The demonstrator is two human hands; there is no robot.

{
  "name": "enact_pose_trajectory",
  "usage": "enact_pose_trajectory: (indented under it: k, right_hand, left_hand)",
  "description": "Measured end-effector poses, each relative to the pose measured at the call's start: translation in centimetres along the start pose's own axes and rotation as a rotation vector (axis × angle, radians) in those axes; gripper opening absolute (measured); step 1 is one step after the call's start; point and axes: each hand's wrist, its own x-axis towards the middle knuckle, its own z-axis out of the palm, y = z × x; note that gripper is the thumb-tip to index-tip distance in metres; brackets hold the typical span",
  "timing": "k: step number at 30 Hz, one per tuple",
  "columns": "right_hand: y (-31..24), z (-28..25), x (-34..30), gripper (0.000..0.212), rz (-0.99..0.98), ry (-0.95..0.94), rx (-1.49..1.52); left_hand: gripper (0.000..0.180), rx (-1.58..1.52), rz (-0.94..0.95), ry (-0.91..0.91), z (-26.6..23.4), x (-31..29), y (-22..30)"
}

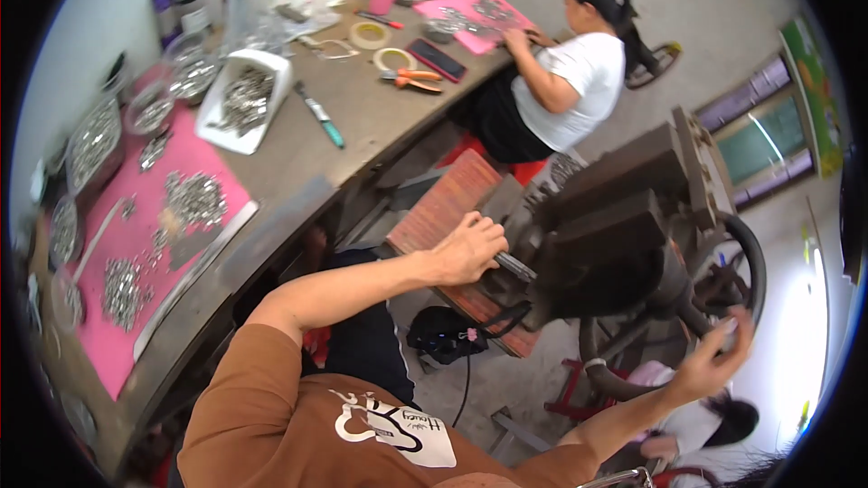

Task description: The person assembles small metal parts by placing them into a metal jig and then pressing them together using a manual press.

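My left hand [470,248] is closed around the end of a slim dark metal bar [515,267]. The bar's far end reaches the working area of a heavy dark iron press [601,258]; what it touches there is hidden. My right hand [719,357] is raised beside the press's curved wheel rim [755,262], its fingers bent but apart, slightly blurred. No object shows clearly in it. Below my left hand, a worn reddish wooden board [443,203] extends from the press.
Left of me, a workbench [298,158] carries a pink mat [108,334] with small metal parts, a white tray [217,126], orange-handled pliers [416,81] and a phone [437,61]. One person [579,68] sits at its far end; another [687,416] is at lower right.
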Motion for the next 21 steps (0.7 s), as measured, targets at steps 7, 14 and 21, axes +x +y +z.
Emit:
enact_pose_trajectory:
  k: [7, 14, 21]
  right_hand:
    - [-16.8, 13.2, -15.9, 0.053, -0.005, -0.889, 0.774]
    - [-31.7, 16.3, -19.0, 0.034, -0.317, -1.043, 1.347]
    - [-42.7, 15.4, -24.5, 0.033, -0.518, -0.975, 1.530]
  left_hand:
    - [0.033, 0.201, -0.260, 0.288, -9.6, -12.3, 2.9]
    - [0.032, 0.508, -0.738, 0.502, -18.1, -26.1, 9.1]
    - [0.031, 0.669, -0.936, 0.544, -22.4, -35.3, 12.5]
